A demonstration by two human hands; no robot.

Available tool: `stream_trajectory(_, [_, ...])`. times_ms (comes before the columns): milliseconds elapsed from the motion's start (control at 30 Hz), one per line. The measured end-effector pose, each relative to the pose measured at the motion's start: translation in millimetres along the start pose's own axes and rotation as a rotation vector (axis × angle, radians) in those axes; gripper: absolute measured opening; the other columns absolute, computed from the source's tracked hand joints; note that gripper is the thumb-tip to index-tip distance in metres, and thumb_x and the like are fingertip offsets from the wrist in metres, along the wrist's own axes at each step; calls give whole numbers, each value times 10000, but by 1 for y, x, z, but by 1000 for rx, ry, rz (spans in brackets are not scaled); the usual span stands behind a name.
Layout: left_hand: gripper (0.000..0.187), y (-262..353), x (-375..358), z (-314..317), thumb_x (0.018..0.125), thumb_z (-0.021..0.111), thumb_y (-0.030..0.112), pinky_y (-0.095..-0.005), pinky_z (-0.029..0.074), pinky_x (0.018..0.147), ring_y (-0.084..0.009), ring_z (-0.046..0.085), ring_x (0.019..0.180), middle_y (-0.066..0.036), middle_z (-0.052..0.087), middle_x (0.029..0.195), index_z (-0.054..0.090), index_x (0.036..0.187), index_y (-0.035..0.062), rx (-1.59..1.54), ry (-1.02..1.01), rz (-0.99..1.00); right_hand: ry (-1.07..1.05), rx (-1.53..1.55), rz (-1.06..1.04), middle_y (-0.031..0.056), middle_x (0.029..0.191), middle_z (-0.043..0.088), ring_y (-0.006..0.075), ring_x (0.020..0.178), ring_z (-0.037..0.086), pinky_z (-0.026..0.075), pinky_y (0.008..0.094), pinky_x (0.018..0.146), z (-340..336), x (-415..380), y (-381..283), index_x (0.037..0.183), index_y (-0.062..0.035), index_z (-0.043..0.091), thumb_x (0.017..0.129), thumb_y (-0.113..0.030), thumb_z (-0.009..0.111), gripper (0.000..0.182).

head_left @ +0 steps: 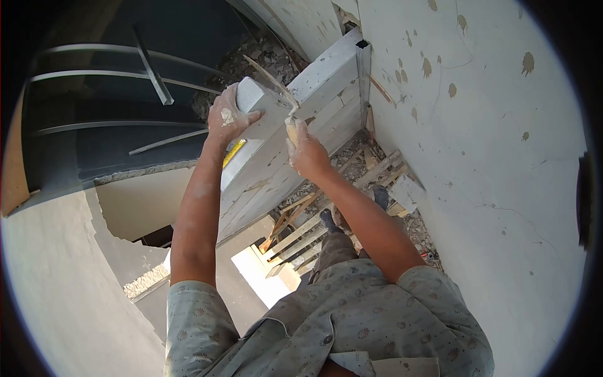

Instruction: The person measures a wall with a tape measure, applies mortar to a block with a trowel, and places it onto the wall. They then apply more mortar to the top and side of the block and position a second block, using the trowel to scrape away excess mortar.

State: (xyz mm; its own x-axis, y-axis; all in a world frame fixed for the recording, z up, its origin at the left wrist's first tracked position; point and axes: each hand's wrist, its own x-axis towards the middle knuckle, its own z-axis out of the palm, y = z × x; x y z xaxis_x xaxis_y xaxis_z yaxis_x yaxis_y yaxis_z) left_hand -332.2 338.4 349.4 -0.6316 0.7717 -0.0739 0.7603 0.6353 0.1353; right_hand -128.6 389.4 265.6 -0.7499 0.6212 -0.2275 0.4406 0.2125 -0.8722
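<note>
My left hand, dusty with white powder, grips the near end of a pale block on top of the block wall. In my right hand is the wooden handle of a trowel, its blade pointing up and to the left beside the block. The fingers of my right hand are wrapped round the handle. A yellow level lies on the wall top just below my left hand.
A plastered wall with brown spots rises on the right. Wooden pallets, planks and rubble lie below around my feet. Metal rails and a loose metal profile are at the upper left.
</note>
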Motion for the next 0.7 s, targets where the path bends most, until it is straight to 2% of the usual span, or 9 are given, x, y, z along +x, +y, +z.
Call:
stream_trajectory(100, [942,2,10,-4,632,817,501,-434,449,1051,-345,586,1204,-182,618,1300,516,1401,48,12,27,32,-46,34,19,315,916,673,518,875,655,527,535,777,-3,9,3,1358,12,374,950,-186,621,516])
stream_trajectory(200, [931,-4,2,3,634,816,495,-431,450,1048,-346,592,1197,-187,620,1293,521,1395,48,10,22,34,360,82,-320,308,903,674,517,873,656,524,536,762,10,-3,4,1365,16,370,953,-191,617,524])
stream_trajectory(300, [926,-1,4,-2,632,817,494,-440,452,1040,-349,594,1185,-185,621,1286,525,1389,48,22,46,42,-165,42,61,310,925,673,517,899,653,519,542,778,10,13,34,1353,14,368,956,-193,611,509])
stream_trajectory(400, [933,-4,3,2,629,817,501,-436,455,1032,-350,593,1177,-182,626,1268,519,1389,50,1,35,30,135,98,-157,309,915,669,512,901,653,514,546,775,-9,-2,-1,1329,8,368,955,-188,610,487])
stream_trajectory(500, [924,-1,3,-1,630,818,497,-429,456,1032,-345,594,1178,-181,627,1264,521,1384,55,-6,11,23,-90,-8,27,327,928,664,516,903,652,511,551,775,5,5,16,1310,14,365,953,-189,613,480])
stream_trajectory(600, [924,4,10,-4,627,819,496,-440,454,1041,-345,586,1194,-178,621,1289,525,1388,60,0,27,28,-90,64,31,344,951,659,512,914,652,508,555,779,-9,11,6,1310,29,363,954,-193,612,489])
stream_trajectory(700, [934,-4,-2,3,624,819,499,-441,452,1045,-353,584,1199,-180,617,1300,522,1391,57,-18,-1,6,215,124,-197,315,1018,662,474,928,670,529,532,839,9,4,9,1375,26,356,941,-245,629,581])
